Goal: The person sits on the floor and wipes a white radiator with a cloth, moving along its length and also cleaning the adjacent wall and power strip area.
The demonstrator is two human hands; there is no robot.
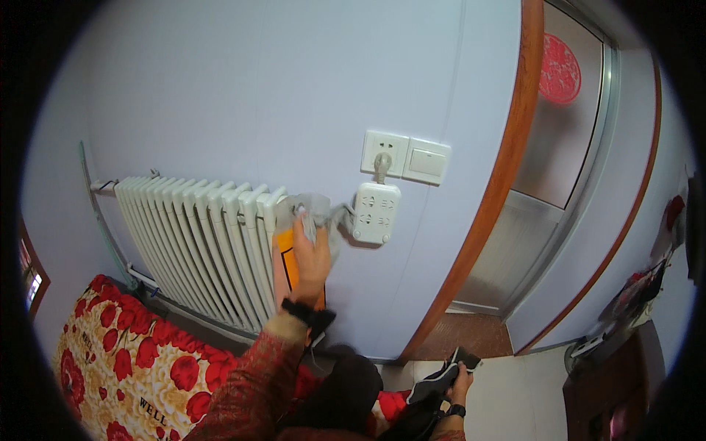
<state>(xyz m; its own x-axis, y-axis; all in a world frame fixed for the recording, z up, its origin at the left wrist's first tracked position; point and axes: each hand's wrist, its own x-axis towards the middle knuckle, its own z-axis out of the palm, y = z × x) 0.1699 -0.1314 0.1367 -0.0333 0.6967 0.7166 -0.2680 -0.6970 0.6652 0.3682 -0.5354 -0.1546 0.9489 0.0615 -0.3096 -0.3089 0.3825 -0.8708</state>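
Observation:
My left hand (pixel 311 262) is raised at the right end of a white radiator (pixel 204 237), its fingers closed on a thin, crumpled grey sheet (pixel 317 205). Whether the sheet is cloth or plastic is unclear. Behind that hand and wrist, an orange and pink panel with a black line (pixel 287 254) is partly hidden. Low on the right, my right hand (pixel 461 386) grips the end of a black shoe with white trim (pixel 436 380). I cannot tell whether the shoe is on a foot. My dark-trousered knee (pixel 358 380) shows between the arms.
A white multi-outlet block (pixel 376 215) hangs beneath a wall socket (pixel 380 140) with a plug in it, beside a light switch (pixel 426 161). A red-flowered bed cover (pixel 127 358) spreads at lower left. To the right are a wooden door frame (pixel 496 182) and pale floor tiles (pixel 524 391).

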